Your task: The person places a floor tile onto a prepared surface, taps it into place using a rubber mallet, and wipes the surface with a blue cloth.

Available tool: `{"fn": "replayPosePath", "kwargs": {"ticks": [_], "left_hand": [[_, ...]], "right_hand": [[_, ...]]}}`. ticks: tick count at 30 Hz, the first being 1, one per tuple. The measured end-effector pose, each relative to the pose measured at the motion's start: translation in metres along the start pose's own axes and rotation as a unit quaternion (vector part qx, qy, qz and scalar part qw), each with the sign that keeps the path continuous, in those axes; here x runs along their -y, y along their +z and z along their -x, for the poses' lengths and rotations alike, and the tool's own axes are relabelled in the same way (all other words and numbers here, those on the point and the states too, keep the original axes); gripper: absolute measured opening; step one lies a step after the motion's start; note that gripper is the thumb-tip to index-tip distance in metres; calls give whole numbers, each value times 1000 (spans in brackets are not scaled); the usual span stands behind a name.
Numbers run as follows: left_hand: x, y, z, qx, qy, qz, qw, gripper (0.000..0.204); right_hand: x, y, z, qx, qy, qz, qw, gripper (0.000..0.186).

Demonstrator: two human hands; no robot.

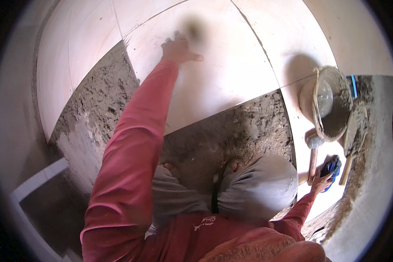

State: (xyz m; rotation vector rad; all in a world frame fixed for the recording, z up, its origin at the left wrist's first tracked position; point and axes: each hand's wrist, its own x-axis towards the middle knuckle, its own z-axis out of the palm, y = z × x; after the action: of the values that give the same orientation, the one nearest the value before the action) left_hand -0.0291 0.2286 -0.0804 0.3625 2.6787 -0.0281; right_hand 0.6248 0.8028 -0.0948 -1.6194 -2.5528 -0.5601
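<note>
My left hand (178,50) reaches far forward with its fingers spread and lies over a large pale floor tile (218,65). A blurred dark smudge sits beside its fingertips; what it is I cannot make out. At the right, my right hand (321,183) is closed on a dark blue cloth (332,169) above another pale tile. Close to that hand lies a mallet (313,142) with a grey head and a wooden handle. A mortar-smeared trowel (355,131) with a light handle lies just beyond the cloth.
A mortar-stained bucket (308,102) stands tilted-looking at the right, with water or wet residue inside. Rough grey mortar bed (257,120) shows in front of my bent knees, and more rough mortar (102,83) at the left. A step edge (39,177) lies at lower left.
</note>
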Motion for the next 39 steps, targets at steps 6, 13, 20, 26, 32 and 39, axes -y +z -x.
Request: {"fn": "replayPosePath", "kwargs": {"ticks": [6, 13, 20, 26, 32, 39], "left_hand": [[17, 18, 8, -78, 28, 84, 993, 134], [29, 62, 8, -247, 67, 137, 957, 117], [27, 71, 12, -308, 47, 119, 943, 103], [29, 59, 20, -293, 47, 161, 941, 97], [32, 61, 23, -333, 45, 237, 911, 89], [25, 80, 4, -337, 61, 206, 917, 87]], "right_hand": [[-90, -20, -65, -163, 185, -348, 905, 50], [-17, -135, -98, -247, 40, -369, 895, 43], [275, -226, -78, -41, -262, -449, 853, 39], [547, -296, -40, 98, -499, -504, 699, 35], [829, -364, 72, -37, -660, -553, 507, 32], [958, -337, 269, -78, -749, -376, 541, 32]]}}
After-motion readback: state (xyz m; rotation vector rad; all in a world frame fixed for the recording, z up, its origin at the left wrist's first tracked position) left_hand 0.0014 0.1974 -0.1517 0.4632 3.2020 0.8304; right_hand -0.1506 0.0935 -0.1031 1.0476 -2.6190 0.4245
